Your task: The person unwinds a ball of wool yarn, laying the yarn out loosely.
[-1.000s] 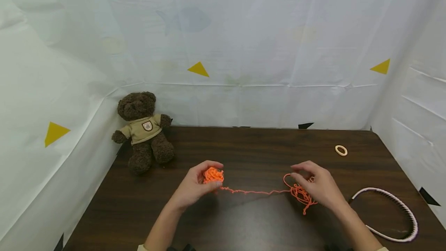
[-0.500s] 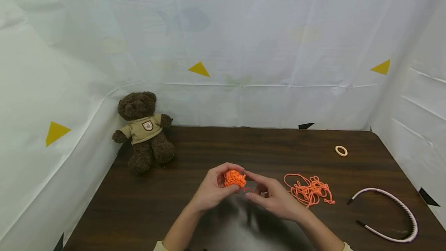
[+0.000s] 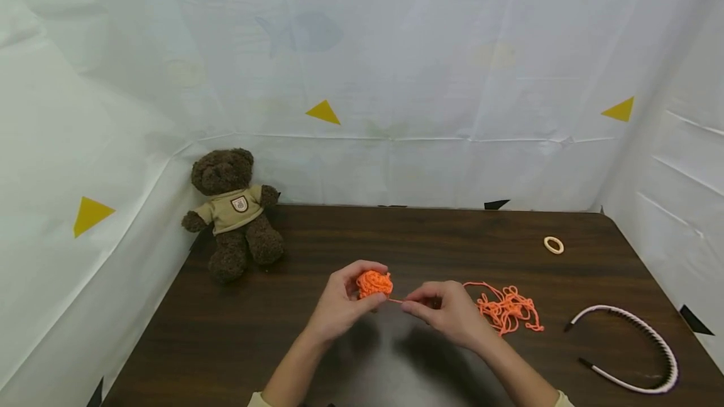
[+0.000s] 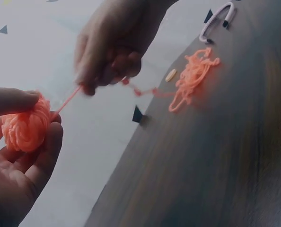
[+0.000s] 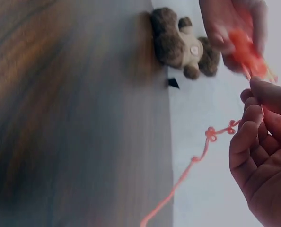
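The left hand [image 3: 338,305] curls fingers and thumb round an orange yarn ball [image 3: 374,283], held up above the table [image 3: 362,231]. At about its four o'clock, near but apart, the right hand [image 3: 449,314] pinches a short, straight strand [image 3: 395,301] leaving the ball. Beyond that pinch the trailing yarn [image 5: 178,182] hangs slack, with small loops along it, and the left wrist view shows it running on to the loose heap [image 3: 511,311], which lies on the table at roughly three o'clock from the ball.

The step in hand looks to be winding, with most of the heap seemingly left to take up. The next move would call for the right hand to lay the strand round the ball under light tension while the left keeps its hold; those loops could tighten into knots if pulled hard.

Farther out, a wooden ring [image 3: 545,243] lies at one o'clock from the heap, a headband [image 3: 671,357] between three and four, and a teddy bear [image 3: 230,212] sits at ten o'clock from the ball.
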`<action>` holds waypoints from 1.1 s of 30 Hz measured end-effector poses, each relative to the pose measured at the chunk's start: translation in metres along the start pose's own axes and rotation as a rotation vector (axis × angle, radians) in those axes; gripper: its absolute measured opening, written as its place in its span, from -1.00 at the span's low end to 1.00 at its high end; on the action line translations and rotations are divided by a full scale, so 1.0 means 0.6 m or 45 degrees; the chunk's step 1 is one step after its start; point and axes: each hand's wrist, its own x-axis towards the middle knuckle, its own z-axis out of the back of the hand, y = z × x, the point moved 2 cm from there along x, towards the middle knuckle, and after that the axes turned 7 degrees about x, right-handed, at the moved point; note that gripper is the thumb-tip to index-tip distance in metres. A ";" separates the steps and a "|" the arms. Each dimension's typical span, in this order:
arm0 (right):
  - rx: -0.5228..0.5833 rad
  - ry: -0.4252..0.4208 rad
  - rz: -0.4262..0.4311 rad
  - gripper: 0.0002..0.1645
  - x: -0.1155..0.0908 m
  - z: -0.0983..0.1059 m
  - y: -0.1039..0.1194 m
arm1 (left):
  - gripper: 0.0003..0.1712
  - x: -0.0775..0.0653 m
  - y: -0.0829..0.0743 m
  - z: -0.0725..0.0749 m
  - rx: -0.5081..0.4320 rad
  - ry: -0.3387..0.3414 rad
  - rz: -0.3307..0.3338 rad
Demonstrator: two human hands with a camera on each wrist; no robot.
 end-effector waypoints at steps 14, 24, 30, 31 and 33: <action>-0.105 -0.255 0.055 -0.91 -0.029 0.109 -0.003 | -0.51 -0.019 0.001 0.062 0.053 0.148 0.056; -0.252 -0.391 0.035 -0.96 -0.058 0.181 -0.009 | -0.56 -0.029 -0.003 0.098 0.169 0.042 0.100; -0.335 -0.454 0.010 -0.94 -0.083 0.213 -0.019 | -0.54 -0.034 -0.009 0.112 0.137 0.019 0.104; -0.347 -0.468 -0.001 -0.93 -0.087 0.219 -0.021 | -0.54 -0.035 -0.010 0.114 0.138 0.015 0.106; -0.371 -0.497 -0.021 -0.91 -0.096 0.229 -0.027 | -0.54 -0.037 -0.011 0.118 0.142 0.009 0.108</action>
